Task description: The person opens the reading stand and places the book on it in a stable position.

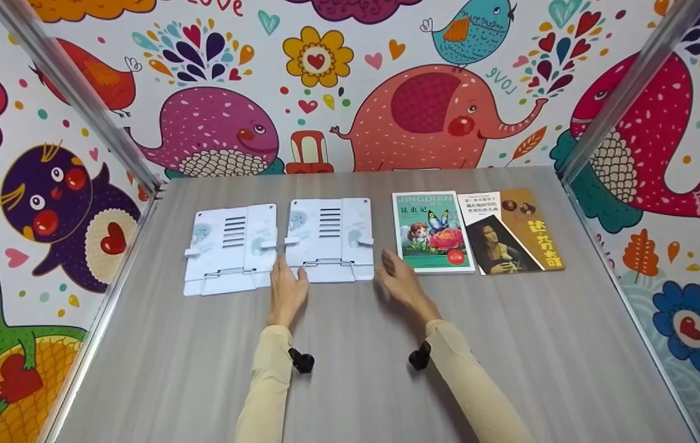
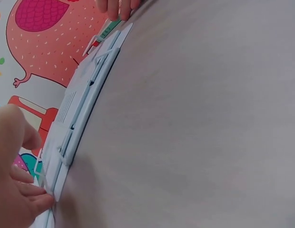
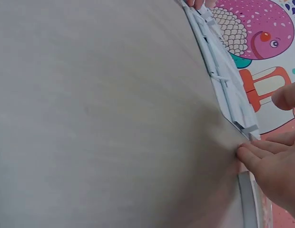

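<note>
Two white book stands lie folded flat side by side, a left stand [image 1: 214, 255] and a right stand [image 1: 328, 252]. Each has slots in its panel, a wire bar along the front and small side clips. My left hand [image 1: 288, 292] is at the left edge of the right stand, fingers extended and thumb apart; in the left wrist view its fingertips [image 2: 43, 203] meet the stand's edge. On the opposite side, my right hand [image 1: 404, 284] has its fingers stretched forward beside that stand's right edge, between it and a green-covered book [image 1: 430, 234]. Neither hand grips anything.
A brown and white book [image 1: 550, 237] with a painted portrait lies right of the green one. The wood-grain table [image 1: 350, 369] meets cartoon-printed walls [image 1: 325, 92] at the back and sides, with metal posts [image 1: 617, 86] at the corners.
</note>
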The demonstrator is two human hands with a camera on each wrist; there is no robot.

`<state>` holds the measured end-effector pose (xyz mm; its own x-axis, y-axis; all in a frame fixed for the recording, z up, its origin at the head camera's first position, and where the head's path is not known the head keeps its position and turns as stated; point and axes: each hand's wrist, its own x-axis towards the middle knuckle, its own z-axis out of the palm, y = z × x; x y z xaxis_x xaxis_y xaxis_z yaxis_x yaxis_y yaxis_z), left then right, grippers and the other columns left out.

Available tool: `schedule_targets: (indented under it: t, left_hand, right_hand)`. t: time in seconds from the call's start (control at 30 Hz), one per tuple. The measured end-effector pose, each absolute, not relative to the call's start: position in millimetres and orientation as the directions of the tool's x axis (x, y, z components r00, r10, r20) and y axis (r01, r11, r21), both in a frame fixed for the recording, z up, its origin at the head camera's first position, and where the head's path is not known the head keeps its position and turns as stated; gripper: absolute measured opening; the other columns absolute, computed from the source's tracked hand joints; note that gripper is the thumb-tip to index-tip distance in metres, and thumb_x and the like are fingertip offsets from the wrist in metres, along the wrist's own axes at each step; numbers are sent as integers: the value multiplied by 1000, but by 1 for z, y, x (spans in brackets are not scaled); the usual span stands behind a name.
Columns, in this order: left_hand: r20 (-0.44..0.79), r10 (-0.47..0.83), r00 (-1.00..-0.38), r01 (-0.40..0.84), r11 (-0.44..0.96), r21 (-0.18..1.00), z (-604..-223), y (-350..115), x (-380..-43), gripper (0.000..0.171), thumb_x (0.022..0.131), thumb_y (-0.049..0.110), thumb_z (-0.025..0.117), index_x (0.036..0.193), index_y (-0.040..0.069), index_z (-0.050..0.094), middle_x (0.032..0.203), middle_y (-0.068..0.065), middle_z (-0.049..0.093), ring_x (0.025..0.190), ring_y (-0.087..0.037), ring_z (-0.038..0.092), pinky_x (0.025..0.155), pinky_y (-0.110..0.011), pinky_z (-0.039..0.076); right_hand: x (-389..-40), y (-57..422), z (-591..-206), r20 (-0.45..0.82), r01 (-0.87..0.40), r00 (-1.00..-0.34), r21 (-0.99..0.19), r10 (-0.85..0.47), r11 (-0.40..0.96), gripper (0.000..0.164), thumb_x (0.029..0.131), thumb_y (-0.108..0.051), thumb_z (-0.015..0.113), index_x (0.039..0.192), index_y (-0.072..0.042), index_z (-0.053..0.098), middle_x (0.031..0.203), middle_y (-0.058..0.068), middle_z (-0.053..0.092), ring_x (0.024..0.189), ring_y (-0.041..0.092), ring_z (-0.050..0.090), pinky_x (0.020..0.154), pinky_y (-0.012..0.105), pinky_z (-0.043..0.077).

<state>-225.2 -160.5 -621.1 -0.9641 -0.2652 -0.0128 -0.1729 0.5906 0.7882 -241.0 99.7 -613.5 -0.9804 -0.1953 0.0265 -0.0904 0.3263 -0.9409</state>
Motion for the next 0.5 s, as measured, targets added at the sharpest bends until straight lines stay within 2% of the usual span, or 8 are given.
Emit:
schedule_targets:
  t: [0.23, 0.5]
  left_hand:
    - [5, -273, -962, -166, 600, 782, -625, -161, -229, 62, 100, 12, 50, 152, -12, 28, 157, -33, 33, 145, -45, 32, 124, -53, 26]
    - [40, -274, -961, -138, 601, 788, -628, -161, -228, 58, 101, 7, 49, 153, -11, 30, 157, -28, 36, 141, -42, 38, 121, -51, 30]
  right_hand:
    - [-244, 88, -621, 54, -114, -976, -953, -212, 281, 51, 100, -3, 53, 146, 15, 40, 148, 34, 47, 137, 46, 48, 115, 52, 40]
    - [-243, 83, -623, 46, -106, -976, -953, -213, 282, 50, 101, 1, 51, 147, 13, 40, 147, 32, 49, 137, 43, 50, 114, 50, 42]
